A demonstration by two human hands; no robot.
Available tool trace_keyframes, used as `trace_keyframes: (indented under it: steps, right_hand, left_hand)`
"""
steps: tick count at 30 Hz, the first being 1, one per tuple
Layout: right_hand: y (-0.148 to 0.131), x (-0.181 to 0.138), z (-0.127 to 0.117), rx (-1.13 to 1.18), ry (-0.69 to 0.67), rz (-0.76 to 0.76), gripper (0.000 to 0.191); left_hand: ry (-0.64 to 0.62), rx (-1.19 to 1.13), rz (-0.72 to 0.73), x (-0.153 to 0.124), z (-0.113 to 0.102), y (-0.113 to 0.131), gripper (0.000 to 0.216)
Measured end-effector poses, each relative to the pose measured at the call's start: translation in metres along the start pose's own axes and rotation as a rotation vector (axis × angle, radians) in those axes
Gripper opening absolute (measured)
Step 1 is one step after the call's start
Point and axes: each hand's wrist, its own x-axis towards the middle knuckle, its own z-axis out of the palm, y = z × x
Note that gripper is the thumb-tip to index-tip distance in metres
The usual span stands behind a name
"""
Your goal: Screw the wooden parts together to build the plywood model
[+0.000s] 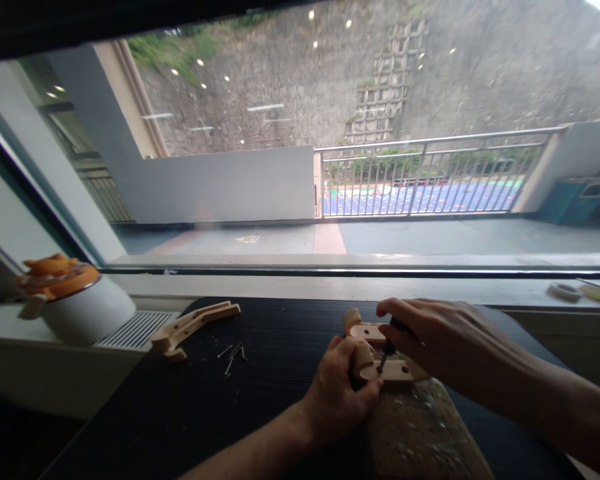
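Note:
My right hand (407, 330) is closed around the dark handle of a screwdriver (384, 359), whose shaft points down at a hole in a pale wooden hook (393, 371). That hook lies on a worn, paint-spotted wooden board (425, 433). My left hand (337, 380) wraps around the hook's rounded end and presses against the board edge; its thumb lies beside the hook. Just behind, a second pale wooden hook (367, 331) with a hole rests on the board, partly covered by my right hand. Whether a screw sits under the screwdriver tip is too small to tell.
On the black table (180, 413), several screws (234, 357) lie loose at the left, near another wooden hook piece (195, 327) with holes. A white pot with an orange lid (83, 300) stands on the sill. Tape rolls (565, 292) lie at the right below the window.

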Motion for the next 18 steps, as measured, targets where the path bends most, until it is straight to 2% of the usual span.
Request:
trace_keyframes:
  steps: [8,14,18]
  right_hand:
    - [0.005,-0.007,-0.006,0.175,-0.118,-0.072,0.013]
    - [0.01,-0.004,0.005,0.205,-0.067,-0.109,0.018]
    - [0.01,-0.002,0.008,0.18,-0.038,-0.062,0.021]
  left_hand:
    - [-0.006,0.002,0.015,0.0,-0.001,0.001,0.024]
    - [-0.002,0.02,-0.01,0.001,0.0,-0.001,0.022]
    - [-0.007,0.016,-0.017,0.001,0.001,-0.001,0.024]
